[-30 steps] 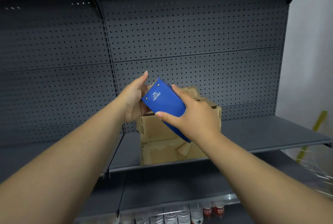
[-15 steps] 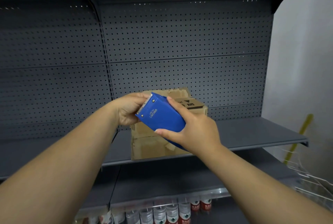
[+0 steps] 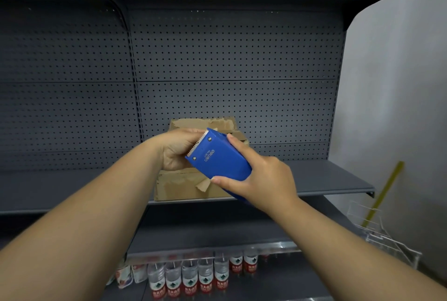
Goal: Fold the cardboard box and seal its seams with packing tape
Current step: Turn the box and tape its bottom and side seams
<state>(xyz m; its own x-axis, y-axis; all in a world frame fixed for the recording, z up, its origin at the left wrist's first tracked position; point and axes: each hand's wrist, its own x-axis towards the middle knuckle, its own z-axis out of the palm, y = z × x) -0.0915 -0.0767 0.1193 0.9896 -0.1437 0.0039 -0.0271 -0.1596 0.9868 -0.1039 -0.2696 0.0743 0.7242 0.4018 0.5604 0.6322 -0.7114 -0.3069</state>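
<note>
Fingers of the right hand (image 3: 263,179) clasp a blue tape dispenser (image 3: 220,158); the left hand (image 3: 179,149) curls at its toothed edge, contents unclear. To tape well, draw a free end first. Behind both hands, the cardboard box (image 3: 179,185) sits at the shelf's (image 3: 314,179) front edge.

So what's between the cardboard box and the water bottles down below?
Head view: only the box's shelf, then a bare dark shelf, between cardboard box and water bottles.
</note>
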